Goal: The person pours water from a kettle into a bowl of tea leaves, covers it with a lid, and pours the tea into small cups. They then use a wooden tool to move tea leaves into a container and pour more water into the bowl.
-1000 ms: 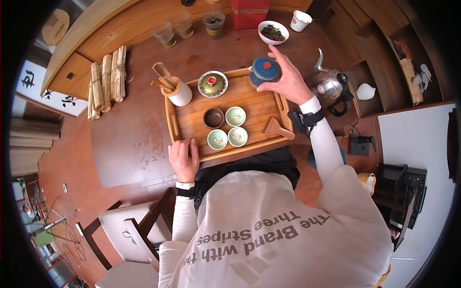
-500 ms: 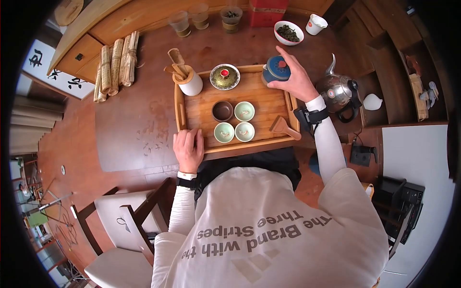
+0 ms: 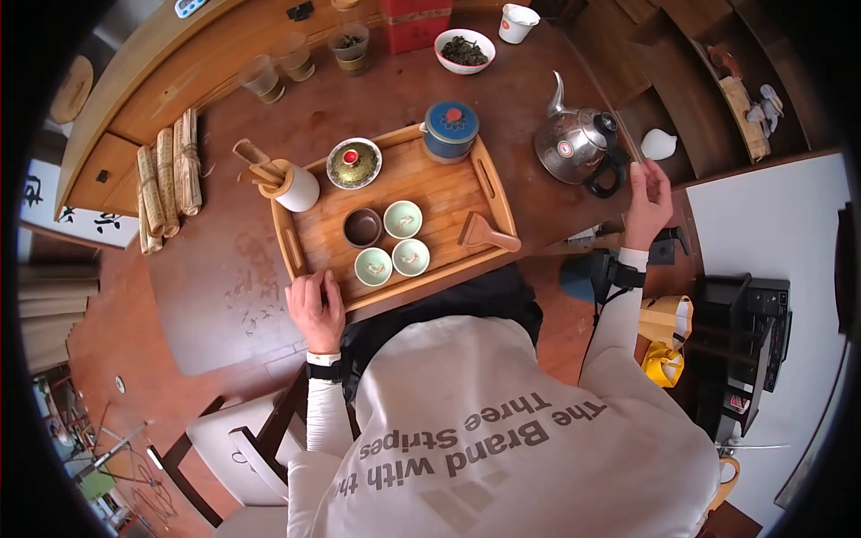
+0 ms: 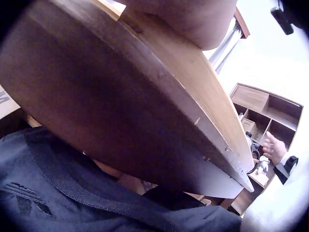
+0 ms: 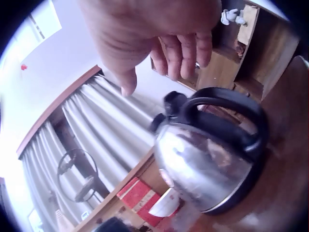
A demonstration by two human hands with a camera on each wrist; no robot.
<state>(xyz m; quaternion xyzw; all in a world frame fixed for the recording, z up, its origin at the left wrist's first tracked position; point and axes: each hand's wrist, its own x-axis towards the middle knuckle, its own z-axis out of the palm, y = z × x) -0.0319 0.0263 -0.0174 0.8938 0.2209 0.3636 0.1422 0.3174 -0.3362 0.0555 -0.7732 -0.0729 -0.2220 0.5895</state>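
left hand (image 3: 316, 312) on tray (image 3: 448, 195) corner, grip unclear | right hand (image 3: 649, 208) relaxed, empty, near kettle (image 3: 567, 145)

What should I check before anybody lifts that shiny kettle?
1. Right hand free: ok, it holds nothing.
2. Right hand on the kettle's handle: not ok, it is close by but not gripping.
3. Kettle upright: ok.
4. Water inside the kettle: cannot tell, the metal hides it.
5. Lid on the blue pot: ok.
6. Left hand out of the way: ok, it rests at the tray's corner.
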